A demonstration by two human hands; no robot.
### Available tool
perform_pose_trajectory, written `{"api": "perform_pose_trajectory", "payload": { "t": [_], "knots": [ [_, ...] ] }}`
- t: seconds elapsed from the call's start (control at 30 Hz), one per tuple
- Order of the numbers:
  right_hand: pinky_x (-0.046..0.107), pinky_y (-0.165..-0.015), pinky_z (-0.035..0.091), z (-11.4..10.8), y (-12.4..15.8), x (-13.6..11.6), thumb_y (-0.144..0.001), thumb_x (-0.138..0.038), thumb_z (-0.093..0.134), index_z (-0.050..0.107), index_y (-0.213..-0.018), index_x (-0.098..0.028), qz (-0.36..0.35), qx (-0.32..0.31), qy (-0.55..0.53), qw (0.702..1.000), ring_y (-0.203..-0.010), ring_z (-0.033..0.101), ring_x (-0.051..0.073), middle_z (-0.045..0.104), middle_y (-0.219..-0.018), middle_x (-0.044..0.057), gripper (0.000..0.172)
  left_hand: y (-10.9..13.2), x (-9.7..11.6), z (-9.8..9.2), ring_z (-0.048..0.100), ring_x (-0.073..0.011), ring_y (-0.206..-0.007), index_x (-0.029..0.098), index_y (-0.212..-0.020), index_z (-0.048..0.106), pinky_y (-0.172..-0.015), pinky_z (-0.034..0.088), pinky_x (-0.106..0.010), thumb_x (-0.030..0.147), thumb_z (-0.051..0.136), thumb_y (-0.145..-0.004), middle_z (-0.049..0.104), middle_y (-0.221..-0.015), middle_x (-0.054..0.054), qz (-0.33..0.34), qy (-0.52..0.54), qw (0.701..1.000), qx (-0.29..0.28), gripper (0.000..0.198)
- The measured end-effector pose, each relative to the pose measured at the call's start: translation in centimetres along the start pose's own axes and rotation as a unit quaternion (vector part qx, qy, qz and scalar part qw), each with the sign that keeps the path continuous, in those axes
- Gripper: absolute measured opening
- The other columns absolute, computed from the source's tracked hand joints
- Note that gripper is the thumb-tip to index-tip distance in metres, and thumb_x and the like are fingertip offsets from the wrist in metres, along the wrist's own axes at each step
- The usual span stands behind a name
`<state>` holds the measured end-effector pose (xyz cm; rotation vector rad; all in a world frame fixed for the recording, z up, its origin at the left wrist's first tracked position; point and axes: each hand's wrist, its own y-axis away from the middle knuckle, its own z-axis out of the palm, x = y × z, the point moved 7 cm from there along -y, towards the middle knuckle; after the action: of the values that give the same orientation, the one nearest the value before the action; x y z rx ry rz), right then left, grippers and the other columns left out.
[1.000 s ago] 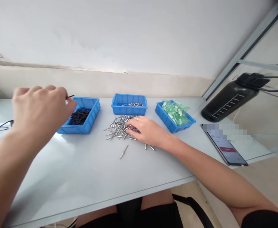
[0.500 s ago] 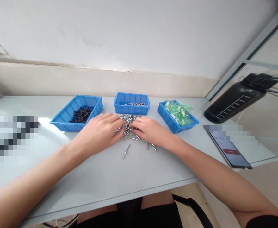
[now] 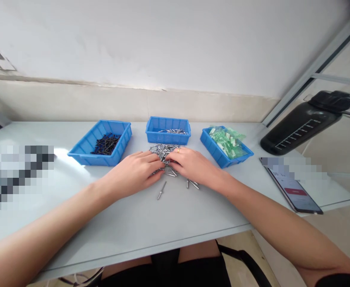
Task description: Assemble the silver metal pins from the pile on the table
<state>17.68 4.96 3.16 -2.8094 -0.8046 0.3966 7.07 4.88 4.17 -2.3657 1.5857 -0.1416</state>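
Two thighs [image 3: 200, 252] in black shorts [image 3: 204, 274] show below the near edge of the tabletop [image 3: 151, 219]. Past that edge, a single silver pin [image 3: 162, 190] lies slantwise on the bare surface, apart from the others. A little farther off and to the right, a few more pins [image 3: 194, 184] stick out beside the right wrist.

The left hand [image 3: 137, 171] and the right hand [image 3: 192, 164] meet over a heap of silver pins [image 3: 164, 149] in the middle of the tabletop. Both are narrow, fingers curled in toward each other among the pins; I cannot tell whether either one grips a pin, since the fingertips are partly hidden. A gold ring [image 3: 178, 150] sits on a right finger. At the far left is a pixelated object [image 3: 16, 175], too blurred to name; at the right lies a phone [image 3: 294, 190], its screen lit.

Behind the hands stand three blue boxes: the left box [image 3: 92, 160] with dark screws [image 3: 106, 144], the middle box [image 3: 167, 138] just beyond the heap with small metal pieces [image 3: 176, 131], and the right box [image 3: 214, 150], turned at an angle, with green packets [image 3: 228, 141] piled above its rim. Right of these is a black bottle [image 3: 302, 126] with white marks. The wall [image 3: 163, 48] rises behind everything.
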Motion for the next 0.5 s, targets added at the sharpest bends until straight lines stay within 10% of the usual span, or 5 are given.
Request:
{"api": "perform_pose_trajectory", "payload": {
  "t": [0.5],
  "knots": [
    [0.027,-0.07,0.037,0.17,0.03,0.17,-0.091,-0.018,0.044,0.059,-0.092,-0.017,0.012,-0.013,-0.002,1.0,-0.087,0.053,0.017,0.061,-0.088,0.005,0.015,-0.08,0.13,0.13,0.057,-0.0176,-0.077,0.019,-0.09,0.064,-0.074,0.046,-0.032,0.027,0.042,-0.092,0.061,-0.083,-0.005,0.004,0.018,1.0,-0.011,0.024]
  ]
}}
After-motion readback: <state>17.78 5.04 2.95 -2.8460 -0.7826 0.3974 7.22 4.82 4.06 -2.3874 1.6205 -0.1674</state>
